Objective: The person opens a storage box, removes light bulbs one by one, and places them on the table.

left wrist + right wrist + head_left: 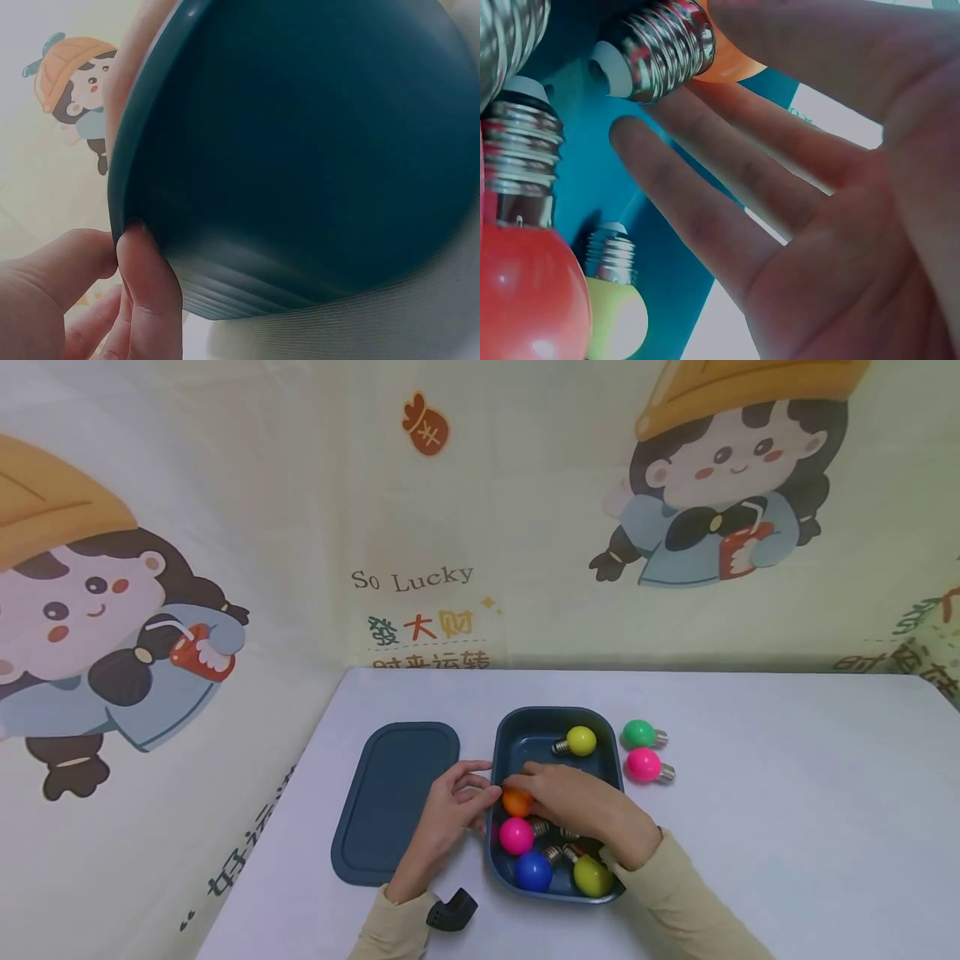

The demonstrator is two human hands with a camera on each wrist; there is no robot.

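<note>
A dark blue plastic bin (534, 745) stands in front of me with several light bulbs in it. My left hand (448, 810) pinches the bin's left wall between thumb and finger, as the left wrist view shows. Over the middle of the bin, my right hand (585, 800) holds an orange light bulb (516, 803) by its globe, with the metal base (667, 56) pointing out between thumb and fingers. Below it lie a pink bulb (517, 837), a blue bulb (534, 872) and a yellow bulb (592, 877). Another yellow bulb (581, 741) lies near the far end.
Left of the bin a dark blue lid (393, 806) lies flat on the white table (787, 810). Right of the bin lie a green bulb (638, 735) and a pink bulb (642, 766). A printed cloth (540, 527) hangs behind the table.
</note>
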